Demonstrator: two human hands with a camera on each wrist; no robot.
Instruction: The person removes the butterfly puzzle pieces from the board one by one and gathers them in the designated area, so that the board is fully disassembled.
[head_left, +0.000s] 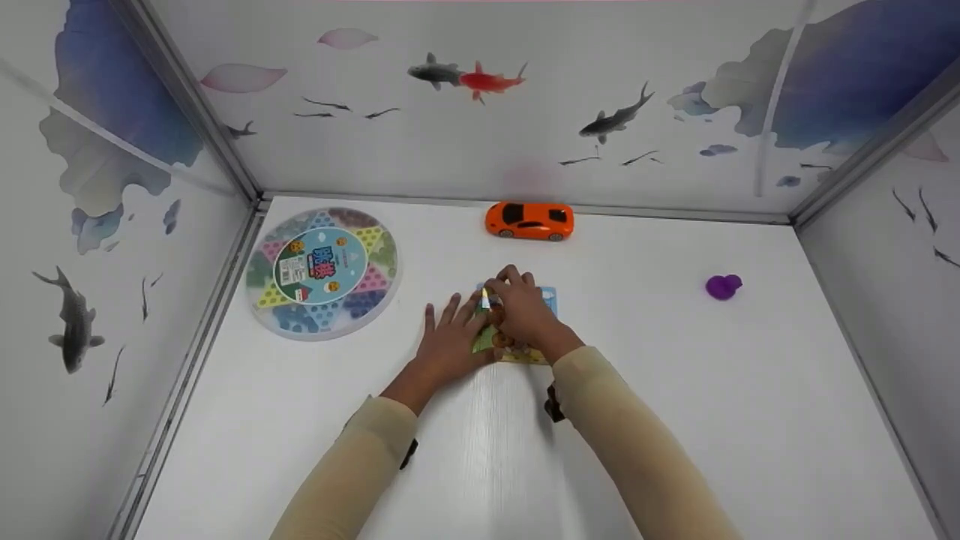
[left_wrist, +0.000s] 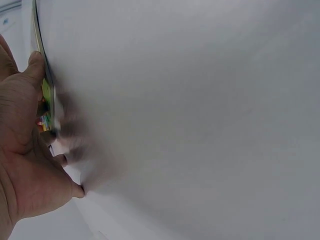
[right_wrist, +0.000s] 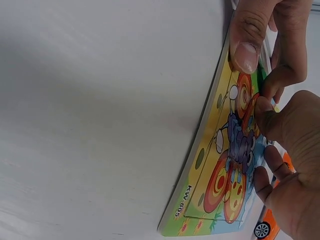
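Observation:
A flat picture puzzle with a butterfly print lies on the white table, partly covered by both hands. My left hand is spread at its left side; the thumb rests on the near edge, as the left wrist view also shows. My right hand bends over the puzzle board, its fingertips at the upper left part. There the thumb and forefinger pinch a small glossy puzzle piece that stands tilted and catches the light. Fingers hide much of this piece.
An orange toy car stands behind the puzzle by the back wall. To the left lies a round Chinese checkers box. A purple toy duck sits on the right. Printed wall panels enclose the table's back and sides.

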